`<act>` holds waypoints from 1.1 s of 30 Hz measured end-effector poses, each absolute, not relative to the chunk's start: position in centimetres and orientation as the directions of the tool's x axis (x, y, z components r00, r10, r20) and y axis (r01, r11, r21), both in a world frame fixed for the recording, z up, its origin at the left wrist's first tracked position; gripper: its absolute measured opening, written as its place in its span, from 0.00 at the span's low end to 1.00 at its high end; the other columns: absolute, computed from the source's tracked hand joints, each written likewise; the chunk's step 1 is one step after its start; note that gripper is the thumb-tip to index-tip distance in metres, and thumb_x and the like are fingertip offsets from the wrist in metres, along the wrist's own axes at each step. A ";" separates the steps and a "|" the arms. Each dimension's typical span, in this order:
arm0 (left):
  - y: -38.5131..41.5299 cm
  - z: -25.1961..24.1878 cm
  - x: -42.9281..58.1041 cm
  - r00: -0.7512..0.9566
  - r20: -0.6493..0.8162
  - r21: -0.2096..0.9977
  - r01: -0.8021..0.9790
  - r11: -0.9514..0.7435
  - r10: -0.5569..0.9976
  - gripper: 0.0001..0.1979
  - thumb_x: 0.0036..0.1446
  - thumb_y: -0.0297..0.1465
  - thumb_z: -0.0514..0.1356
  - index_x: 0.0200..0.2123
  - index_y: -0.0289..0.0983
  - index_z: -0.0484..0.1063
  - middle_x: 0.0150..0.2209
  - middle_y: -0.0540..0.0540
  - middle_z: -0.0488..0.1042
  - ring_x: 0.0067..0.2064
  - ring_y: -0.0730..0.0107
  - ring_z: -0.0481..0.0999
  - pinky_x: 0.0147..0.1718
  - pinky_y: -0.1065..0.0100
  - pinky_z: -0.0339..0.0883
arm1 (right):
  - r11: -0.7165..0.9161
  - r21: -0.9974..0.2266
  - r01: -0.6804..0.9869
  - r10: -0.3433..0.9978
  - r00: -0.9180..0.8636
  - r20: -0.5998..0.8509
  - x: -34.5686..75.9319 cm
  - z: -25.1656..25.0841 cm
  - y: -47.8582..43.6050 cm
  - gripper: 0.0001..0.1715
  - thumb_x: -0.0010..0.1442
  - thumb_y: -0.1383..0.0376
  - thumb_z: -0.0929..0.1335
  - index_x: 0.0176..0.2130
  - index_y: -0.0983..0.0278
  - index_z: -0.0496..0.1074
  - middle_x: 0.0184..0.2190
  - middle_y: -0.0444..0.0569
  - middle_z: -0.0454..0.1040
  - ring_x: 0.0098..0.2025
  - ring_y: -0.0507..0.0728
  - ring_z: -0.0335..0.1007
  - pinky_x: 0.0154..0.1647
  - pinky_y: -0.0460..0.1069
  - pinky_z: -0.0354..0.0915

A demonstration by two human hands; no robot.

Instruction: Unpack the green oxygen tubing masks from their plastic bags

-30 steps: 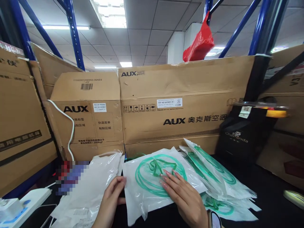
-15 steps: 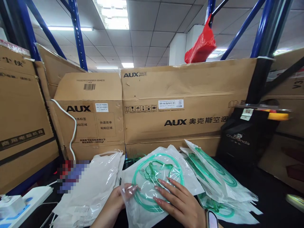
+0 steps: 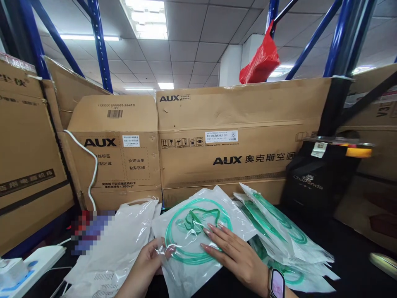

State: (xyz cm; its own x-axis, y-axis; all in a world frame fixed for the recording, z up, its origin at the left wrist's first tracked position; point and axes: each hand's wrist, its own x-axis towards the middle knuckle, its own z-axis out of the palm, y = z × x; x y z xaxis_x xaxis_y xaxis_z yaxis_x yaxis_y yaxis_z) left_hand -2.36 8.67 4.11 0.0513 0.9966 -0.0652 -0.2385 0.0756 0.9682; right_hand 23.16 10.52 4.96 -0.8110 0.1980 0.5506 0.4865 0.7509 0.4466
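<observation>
A clear-fronted pouch lies before me, holding a coil of pale green tubing and a darker green strap around a clear, mask-like part. Its left edge is pinched between the thumb and fingers of my left hand. My right hand rests flat on the pouch's right half, fingers stretched out over the tubing, with a smartwatch on the wrist. On the right, several similar pouches are piled unevenly. To the left, beside my left forearm, is a stack of whitish plastic pouches.
Cardboard boxes form a wall behind the black work surface. At the lower left sits a white power strip, with a white cable hanging nearby. A black bag stands at the right. Above hangs a red plastic bag from the blue rack.
The pouch has shifted slightly left and turned a little, with my left hand still pinching its edge. My right hand has slid slightly, its fingers closer together.
</observation>
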 end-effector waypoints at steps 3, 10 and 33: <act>8.5 4.8 -2.5 0.068 -0.071 0.959 -0.270 0.087 0.995 0.15 0.39 0.39 0.67 0.29 0.36 0.72 0.29 0.48 0.75 0.32 0.66 0.74 0.29 0.69 0.69 | 0.760 0.425 0.492 0.211 -0.805 0.555 23.5 5.2 10.6 0.24 0.64 0.74 0.53 0.59 0.65 0.54 0.59 0.54 0.56 0.61 0.61 0.44 0.58 0.58 0.55; 8.8 5.0 -3.4 0.070 -0.114 0.914 -0.384 0.132 0.991 0.12 0.43 0.37 0.66 0.27 0.38 0.69 0.29 0.50 0.75 0.36 0.64 0.75 0.36 0.58 0.71 | 0.718 0.424 0.552 0.252 -0.774 0.580 24.9 5.7 11.0 0.24 0.65 0.72 0.51 0.59 0.66 0.53 0.60 0.55 0.54 0.62 0.62 0.42 0.58 0.60 0.52; 10.4 2.0 -3.1 -0.024 -0.167 0.934 -0.325 0.150 0.986 0.20 0.33 0.42 0.69 0.25 0.36 0.67 0.35 0.43 0.79 0.35 0.61 0.79 0.37 0.62 0.70 | 0.172 0.113 0.979 0.282 -0.159 0.946 29.0 7.5 12.5 0.39 0.51 0.79 0.55 0.61 0.60 0.48 0.59 0.49 0.53 0.62 0.66 0.42 0.56 0.72 0.36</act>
State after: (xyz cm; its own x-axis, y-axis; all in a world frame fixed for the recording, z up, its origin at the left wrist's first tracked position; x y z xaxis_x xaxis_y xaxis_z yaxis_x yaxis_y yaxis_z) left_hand -3.08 10.40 1.97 -0.0240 0.9857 -0.1668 -0.3248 0.1501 0.9338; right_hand 28.96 12.51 7.52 -0.1591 0.2819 0.9462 0.9786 0.1719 0.1133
